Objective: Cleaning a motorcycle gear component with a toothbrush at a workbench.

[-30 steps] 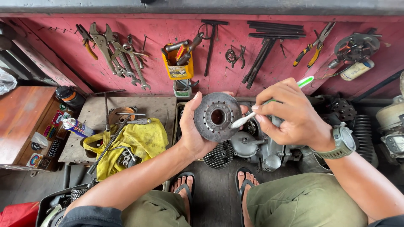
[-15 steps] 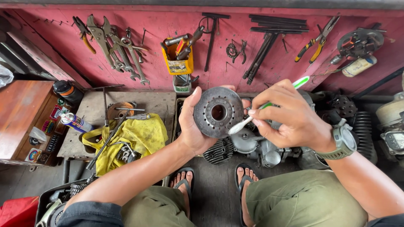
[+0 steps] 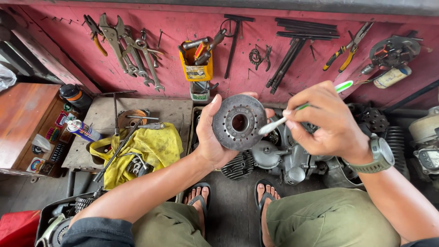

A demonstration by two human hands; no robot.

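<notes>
Engine block (image 3: pixel 286 158) sits on the floor below both hands. Left hand (image 3: pixel 211 137), fingers curled closed, holds the round metal hub (image 3: pixel 238 122) upright at centre. Right hand (image 3: pixel 327 121) pinches a toothbrush (image 3: pixel 302 108), bristles touching the hub's rim.

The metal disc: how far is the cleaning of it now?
Done: the disc is off the engine, held up in the left hand. In hand: the right hand works a toothbrush at its rim. Left: the face looks dull and grimy, so brushing seems unfinished.
</notes>
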